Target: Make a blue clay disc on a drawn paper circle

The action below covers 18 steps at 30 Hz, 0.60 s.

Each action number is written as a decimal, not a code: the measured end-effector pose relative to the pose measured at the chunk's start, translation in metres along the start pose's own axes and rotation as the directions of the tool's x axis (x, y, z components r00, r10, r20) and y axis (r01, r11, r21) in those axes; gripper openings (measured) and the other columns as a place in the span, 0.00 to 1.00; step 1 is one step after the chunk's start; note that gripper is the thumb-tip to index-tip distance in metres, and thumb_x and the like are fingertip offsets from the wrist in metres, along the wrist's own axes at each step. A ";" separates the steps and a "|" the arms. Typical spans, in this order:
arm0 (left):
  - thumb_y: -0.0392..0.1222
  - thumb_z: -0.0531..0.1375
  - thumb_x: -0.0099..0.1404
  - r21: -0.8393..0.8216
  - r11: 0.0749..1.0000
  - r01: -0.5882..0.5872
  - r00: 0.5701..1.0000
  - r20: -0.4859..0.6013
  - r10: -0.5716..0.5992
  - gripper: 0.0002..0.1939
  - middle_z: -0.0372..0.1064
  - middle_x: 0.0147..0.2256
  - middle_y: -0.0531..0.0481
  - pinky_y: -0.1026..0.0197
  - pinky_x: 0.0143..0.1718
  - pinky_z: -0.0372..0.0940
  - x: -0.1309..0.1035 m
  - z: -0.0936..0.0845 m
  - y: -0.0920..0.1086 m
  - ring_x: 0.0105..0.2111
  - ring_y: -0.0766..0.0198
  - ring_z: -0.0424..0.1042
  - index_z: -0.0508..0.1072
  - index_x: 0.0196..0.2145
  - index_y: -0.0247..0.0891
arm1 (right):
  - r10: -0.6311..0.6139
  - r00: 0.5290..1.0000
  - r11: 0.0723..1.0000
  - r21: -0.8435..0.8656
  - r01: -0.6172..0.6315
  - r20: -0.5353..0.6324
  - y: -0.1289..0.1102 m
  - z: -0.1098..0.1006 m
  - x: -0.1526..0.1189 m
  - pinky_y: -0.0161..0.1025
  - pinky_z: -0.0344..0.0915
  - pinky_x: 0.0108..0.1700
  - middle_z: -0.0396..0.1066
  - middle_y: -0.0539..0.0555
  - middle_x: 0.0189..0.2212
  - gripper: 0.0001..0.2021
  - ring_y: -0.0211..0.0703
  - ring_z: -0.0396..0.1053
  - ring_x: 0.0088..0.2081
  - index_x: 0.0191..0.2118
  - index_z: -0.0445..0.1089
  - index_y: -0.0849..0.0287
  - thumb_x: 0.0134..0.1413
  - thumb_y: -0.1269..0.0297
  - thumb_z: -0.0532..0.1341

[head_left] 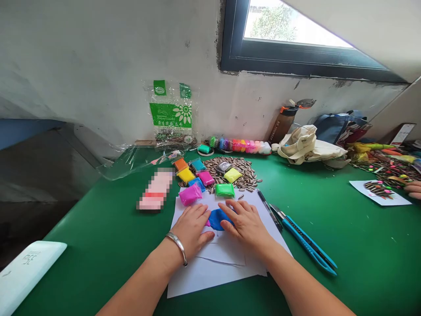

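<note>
A flattened piece of blue clay (217, 219) lies on white paper (187, 281) in front of me. My left hand (191, 226) rests at its left side, fingers spread and palm down; a bit of pink clay shows by its fingertips. My right hand (245, 221) lies over the right part of the blue clay with its fingers apart. Just beyond the hands are wrapped clay packs, among them a magenta one (190, 194), a green one (225, 190) and a yellow-green one (233, 175). Striped sunflower seeds (248, 169) are heaped behind them.
Right of the paper lie a black pen (269, 210) and blue tweezers (309, 245). A seed bag (173, 116), a bottle (283, 123) and a cloth bag (309, 147) stand along the wall. At the far right, another person's hand (413, 189) is near a decorated card (365, 193).
</note>
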<state>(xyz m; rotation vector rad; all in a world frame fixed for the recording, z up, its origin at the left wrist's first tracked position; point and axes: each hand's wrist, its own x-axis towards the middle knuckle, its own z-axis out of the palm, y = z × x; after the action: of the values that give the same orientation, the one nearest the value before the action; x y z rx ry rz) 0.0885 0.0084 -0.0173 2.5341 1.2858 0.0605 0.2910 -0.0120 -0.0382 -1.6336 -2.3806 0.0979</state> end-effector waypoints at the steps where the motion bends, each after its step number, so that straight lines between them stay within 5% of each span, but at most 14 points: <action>1: 0.45 0.60 0.60 -0.003 1.000 -0.003 1.000 -0.005 0.003 0.26 0.59 0.58 0.39 0.43 0.59 0.52 0.000 0.000 0.000 0.59 0.48 0.56 0.64 0.55 0.36 | -0.004 1.000 1.000 -0.001 0.004 0.001 0.000 0.000 0.000 0.48 0.57 0.46 0.64 0.54 0.54 0.20 0.52 0.60 0.49 0.56 0.62 0.45 0.60 0.51 0.51; 7: 0.44 0.60 0.60 -0.028 1.000 -0.004 1.000 -0.006 0.004 0.26 0.58 0.58 0.37 0.42 0.58 0.52 0.000 0.001 -0.001 0.59 0.46 0.55 0.64 0.55 0.34 | 0.002 1.000 0.998 0.065 -0.001 -0.016 0.004 0.001 0.000 0.51 0.59 0.48 0.64 0.55 0.54 0.18 0.53 0.60 0.50 0.55 0.64 0.45 0.60 0.54 0.52; 13: 0.43 0.60 0.60 -0.023 0.999 -0.027 1.000 -0.010 0.027 0.27 0.58 0.58 0.37 0.42 0.59 0.51 0.001 0.003 -0.004 0.59 0.47 0.55 0.64 0.55 0.32 | -0.237 0.963 0.956 0.143 0.254 -0.125 -0.005 -0.005 -0.006 0.53 0.51 0.56 0.60 0.53 0.56 0.15 0.54 0.52 0.57 0.47 0.71 0.47 0.58 0.52 0.55; 18: 0.43 0.61 0.60 -0.024 0.999 -0.035 0.999 -0.013 0.035 0.26 0.59 0.57 0.37 0.42 0.58 0.52 0.001 0.003 -0.004 0.58 0.46 0.56 0.65 0.55 0.32 | -0.287 0.953 0.940 0.164 0.300 -0.097 -0.010 -0.007 -0.006 0.54 0.47 0.58 0.63 0.50 0.54 0.12 0.52 0.52 0.57 0.43 0.72 0.48 0.59 0.54 0.55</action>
<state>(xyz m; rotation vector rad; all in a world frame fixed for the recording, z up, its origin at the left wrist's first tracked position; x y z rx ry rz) 0.0859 0.0108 -0.0211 2.5400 1.2380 0.0991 0.2858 -0.0218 -0.0300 -1.1688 -2.4510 0.1858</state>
